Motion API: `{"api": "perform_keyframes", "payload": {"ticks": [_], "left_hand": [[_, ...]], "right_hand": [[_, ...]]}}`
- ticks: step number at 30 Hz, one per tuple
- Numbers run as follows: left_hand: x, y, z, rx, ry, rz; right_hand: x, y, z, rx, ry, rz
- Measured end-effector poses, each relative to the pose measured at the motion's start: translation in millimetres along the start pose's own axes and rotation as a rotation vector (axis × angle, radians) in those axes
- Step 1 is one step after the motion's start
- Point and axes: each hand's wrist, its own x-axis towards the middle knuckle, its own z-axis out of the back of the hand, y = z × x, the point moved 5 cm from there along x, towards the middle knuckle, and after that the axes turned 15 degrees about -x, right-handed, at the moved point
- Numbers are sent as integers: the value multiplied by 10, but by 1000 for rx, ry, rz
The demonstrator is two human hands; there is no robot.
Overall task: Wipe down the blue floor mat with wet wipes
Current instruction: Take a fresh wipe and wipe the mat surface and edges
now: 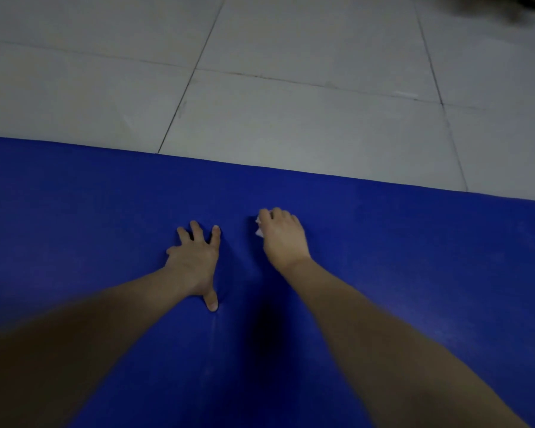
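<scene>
Single view, head-worn, wide-angle. The camera sits above the person's own arms and faces forward and steeply down. Both forearms enter from the bottom edge and reach the left hand (195, 261) and right hand (283, 239) near frame centre. Range is close: the blue floor mat (414, 273) fills the lower half. Its far edge slants down toward the right, so the view is slightly rolled. The grey tiled floor (291, 103) occupies the upper half, farther off.

The blue floor mat (414, 273) lies flat on the tiled floor (291, 103), its far edge straight. 1 crumpled white wet wipe (258, 227) sits on the mat near that far edge, mostly hidden under the gripping right hand (283, 239).
</scene>
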Motion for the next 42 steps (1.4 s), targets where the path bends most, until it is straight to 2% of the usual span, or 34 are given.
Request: {"api": "perform_keyframes", "payload": {"ticks": [6, 9, 11, 14, 17, 24, 26, 28, 32, 38, 42], "left_hand": [[-5, -4, 7, -20, 8, 4], [-1, 1, -1, -13, 6, 6], [5, -5, 1, -9, -5, 1], [8, -25, 6, 4, -11, -1], [17, -27, -1, 9, -5, 8], [14, -24, -7, 33, 2, 14], [10, -23, -4, 35, 5, 17], [8, -15, -6, 29, 3, 11], [3, -4, 5, 24, -4, 7], [10, -10, -14, 11, 1, 14], [13, -28, -10, 17, -8, 15]], "right_hand": [[-369, -1500, -38, -153, 0, -352], [-678, -2166, -20, -159, 61, -573], [-779, -2376, -34, -135, 109, -701], [-656, -2272, -52, -45, 109, -819], [-310, -1773, -46, -34, 101, -705], [221, -173, 20, -75, 112, -177], [230, -35, 64, -68, 105, -55], [218, -182, 98, -96, 93, 18], [101, -935, 152, -97, 68, -111], [-392, -2297, 184, -360, 148, -398], [-491, -2398, 22, -345, 165, -591]]}}
